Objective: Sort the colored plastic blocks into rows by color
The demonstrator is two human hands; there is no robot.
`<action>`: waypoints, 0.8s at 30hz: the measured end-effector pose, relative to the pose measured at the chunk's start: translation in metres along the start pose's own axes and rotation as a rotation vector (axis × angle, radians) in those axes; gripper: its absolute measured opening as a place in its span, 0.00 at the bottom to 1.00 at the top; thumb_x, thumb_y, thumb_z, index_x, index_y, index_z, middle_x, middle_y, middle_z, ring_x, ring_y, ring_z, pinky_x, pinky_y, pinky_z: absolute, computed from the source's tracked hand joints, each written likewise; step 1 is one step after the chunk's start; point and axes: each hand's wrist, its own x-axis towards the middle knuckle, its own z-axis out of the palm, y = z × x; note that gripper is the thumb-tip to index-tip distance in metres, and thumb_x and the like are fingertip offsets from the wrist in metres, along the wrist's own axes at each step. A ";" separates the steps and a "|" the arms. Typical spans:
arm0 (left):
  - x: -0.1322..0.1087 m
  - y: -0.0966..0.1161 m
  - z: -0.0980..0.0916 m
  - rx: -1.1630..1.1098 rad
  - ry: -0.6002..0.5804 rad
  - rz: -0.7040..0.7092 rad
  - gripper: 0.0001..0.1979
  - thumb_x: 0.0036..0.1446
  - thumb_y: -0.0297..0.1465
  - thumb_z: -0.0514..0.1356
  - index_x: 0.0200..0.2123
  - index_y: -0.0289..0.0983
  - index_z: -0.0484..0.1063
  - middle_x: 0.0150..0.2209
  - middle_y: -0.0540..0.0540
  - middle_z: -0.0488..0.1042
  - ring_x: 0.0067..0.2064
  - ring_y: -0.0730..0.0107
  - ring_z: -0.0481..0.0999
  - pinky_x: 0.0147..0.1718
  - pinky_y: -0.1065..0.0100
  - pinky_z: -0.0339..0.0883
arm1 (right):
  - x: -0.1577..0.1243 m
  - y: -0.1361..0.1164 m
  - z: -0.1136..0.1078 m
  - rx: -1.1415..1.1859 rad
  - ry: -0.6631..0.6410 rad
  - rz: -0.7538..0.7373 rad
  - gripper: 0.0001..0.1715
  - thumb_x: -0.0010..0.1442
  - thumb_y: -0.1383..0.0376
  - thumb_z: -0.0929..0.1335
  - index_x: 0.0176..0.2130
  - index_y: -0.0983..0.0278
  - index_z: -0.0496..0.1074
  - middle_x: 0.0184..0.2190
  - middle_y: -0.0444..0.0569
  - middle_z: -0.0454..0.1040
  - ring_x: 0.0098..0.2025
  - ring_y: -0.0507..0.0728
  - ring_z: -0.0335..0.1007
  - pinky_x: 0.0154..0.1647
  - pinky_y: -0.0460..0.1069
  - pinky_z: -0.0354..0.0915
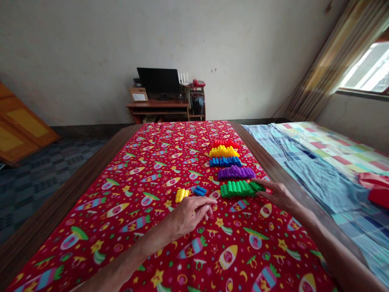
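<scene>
A row of short green cylinders (238, 189) lies on the red patterned cloth, to the right of centre. My right hand (276, 194) is at its right end, with finger and thumb on either side of the last green cylinder (257, 187). My left hand (193, 211) hovers over or rests on the cloth left of that row, its forefinger stretched out and nothing visible in it. Just beyond it are a few yellow cylinders (182, 195) and a small group of blue cylinders (200, 190). Behind the green row lie rows of purple cylinders (236, 172), blue cylinders (225, 162), yellow cylinders (224, 151) and red cylinders (225, 144).
The red cloth (121, 231) covers a long surface with brown edges (100, 162). On the right is a bed (316, 174) with checked covers. A desk (158, 104) with a monitor (158, 83) stands against the far wall, and a wooden cabinet (24, 125) at the left.
</scene>
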 end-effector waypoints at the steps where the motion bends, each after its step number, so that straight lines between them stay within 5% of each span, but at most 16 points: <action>1: 0.000 0.000 0.000 0.002 -0.003 0.005 0.15 0.64 0.30 0.51 0.45 0.35 0.76 0.32 0.46 0.80 0.29 0.72 0.77 0.32 0.71 0.72 | 0.001 -0.001 0.000 -0.003 0.020 -0.009 0.26 0.61 0.59 0.68 0.57 0.63 0.72 0.45 0.53 0.80 0.40 0.60 0.79 0.39 0.50 0.74; 6: 0.000 0.002 0.001 0.017 -0.008 0.016 0.15 0.64 0.30 0.50 0.44 0.35 0.76 0.31 0.46 0.79 0.30 0.71 0.78 0.33 0.70 0.72 | 0.006 -0.012 -0.001 -0.009 0.096 -0.091 0.25 0.60 0.60 0.69 0.56 0.62 0.73 0.47 0.53 0.79 0.43 0.61 0.79 0.43 0.52 0.74; 13: -0.001 -0.001 0.003 0.018 -0.020 -0.007 0.15 0.64 0.30 0.50 0.45 0.36 0.76 0.31 0.46 0.79 0.28 0.72 0.77 0.33 0.70 0.71 | 0.013 -0.017 0.003 -0.072 0.039 -0.283 0.23 0.62 0.62 0.68 0.57 0.61 0.72 0.51 0.55 0.77 0.52 0.62 0.75 0.52 0.55 0.72; 24: -0.001 -0.001 0.001 0.085 -0.024 0.029 0.15 0.64 0.30 0.50 0.46 0.36 0.76 0.32 0.45 0.80 0.32 0.69 0.79 0.36 0.69 0.72 | 0.003 -0.018 -0.006 -0.066 0.053 -0.169 0.29 0.62 0.60 0.68 0.61 0.61 0.67 0.56 0.55 0.73 0.53 0.63 0.73 0.51 0.55 0.73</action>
